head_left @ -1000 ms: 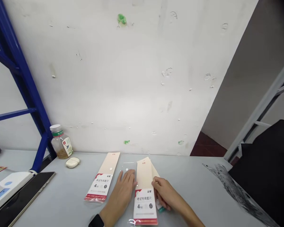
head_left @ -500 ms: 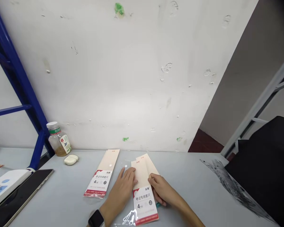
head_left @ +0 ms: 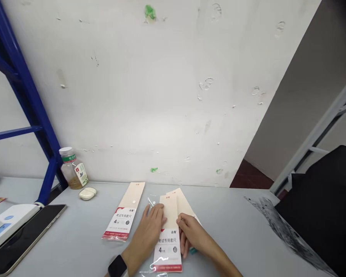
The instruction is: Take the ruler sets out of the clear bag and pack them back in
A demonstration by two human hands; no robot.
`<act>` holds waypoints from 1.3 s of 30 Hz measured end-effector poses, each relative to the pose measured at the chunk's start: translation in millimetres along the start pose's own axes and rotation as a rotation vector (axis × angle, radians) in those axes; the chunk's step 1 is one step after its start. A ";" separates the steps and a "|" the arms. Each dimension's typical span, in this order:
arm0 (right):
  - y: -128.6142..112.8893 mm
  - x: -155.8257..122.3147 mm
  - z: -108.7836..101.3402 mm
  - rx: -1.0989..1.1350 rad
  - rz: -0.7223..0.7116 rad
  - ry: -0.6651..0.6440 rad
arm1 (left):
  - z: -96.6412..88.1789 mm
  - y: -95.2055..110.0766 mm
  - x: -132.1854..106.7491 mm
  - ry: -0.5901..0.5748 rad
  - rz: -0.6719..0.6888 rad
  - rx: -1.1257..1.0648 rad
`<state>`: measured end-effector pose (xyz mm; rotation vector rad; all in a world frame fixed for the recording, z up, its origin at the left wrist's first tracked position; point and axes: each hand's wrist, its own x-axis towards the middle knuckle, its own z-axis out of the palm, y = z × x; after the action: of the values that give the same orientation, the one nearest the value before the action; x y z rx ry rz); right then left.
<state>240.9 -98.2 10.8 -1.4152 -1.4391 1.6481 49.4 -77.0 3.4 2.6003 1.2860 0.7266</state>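
Observation:
My left hand [head_left: 150, 229], a dark watch on its wrist, lies over a clear plastic sleeve [head_left: 151, 199]. Its fingers are bent around the sleeve's edge, and the fingertips meet the left side of a long printed card [head_left: 168, 246]. The card is cream above and white with a red band below. At the card's right edge, my right hand [head_left: 192, 234] pinches it between thumb and forefinger. Behind lies a second cream card [head_left: 186, 202], tilted and partly covered. Something teal [head_left: 193, 251] shows beside my right hand; most of it is hidden.
Left of my hands lies another printed card packet [head_left: 123, 215]. Farther left are an off-white oval case [head_left: 88, 193], a jar [head_left: 74, 169], a phone [head_left: 25, 238] and a white power strip [head_left: 10, 221]. A black object [head_left: 320, 207] stands at the right.
My right hand has moved slightly left, and the lower end of the front card has swung left over the plastic sleeve. My left hand stays nearly in place.

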 end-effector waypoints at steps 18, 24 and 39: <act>-12.5 -14.1 -16.1 -0.056 0.003 -0.022 | -8.3 4.6 2.7 -0.092 0.008 -0.035; -8.1 -14.2 -20.9 -0.041 0.027 -0.042 | 0.2 -2.1 -0.8 -0.094 0.107 -0.025; -12.4 -17.0 -22.1 -0.080 -0.127 0.085 | -15.2 -3.9 10.0 0.275 -0.336 -0.500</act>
<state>263.7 -101.3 30.9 -1.3889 -1.5287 1.4502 44.4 -67.9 18.8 1.8838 1.3480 1.1857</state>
